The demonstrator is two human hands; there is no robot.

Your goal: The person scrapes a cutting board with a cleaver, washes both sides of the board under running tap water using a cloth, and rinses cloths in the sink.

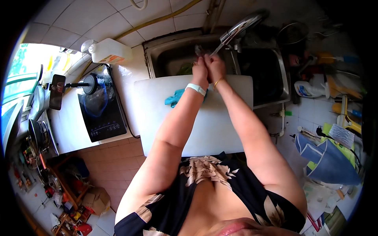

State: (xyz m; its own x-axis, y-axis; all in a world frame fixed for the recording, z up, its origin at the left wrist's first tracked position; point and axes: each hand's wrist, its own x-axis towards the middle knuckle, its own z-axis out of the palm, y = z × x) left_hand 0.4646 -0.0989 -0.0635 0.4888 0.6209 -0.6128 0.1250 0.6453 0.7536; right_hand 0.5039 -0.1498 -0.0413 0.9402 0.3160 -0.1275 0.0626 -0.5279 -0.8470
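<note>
My left hand (200, 71) and my right hand (215, 67) are side by side over the left sink basin (167, 57), beneath the running tap (236, 30). Both hands look closed, with their fingers close together. A small, dark, shiny thing (200, 50) shows just beyond the fingertips; its kind is unclear. Green leafy stuff (185, 69) lies in the basin, left of my hands. Under my wrists, a white cutting board (212, 122) spans the front of the sink. A teal cloth (174, 98) rests on it beside my left wrist.
The right basin (262, 74) is dark inside. To the left are a black induction cooktop (104, 114), a phone on a stand (57, 92) and a white jug (112, 51). A white bottle (311, 89) and a blue cloth (330, 161) are at the right.
</note>
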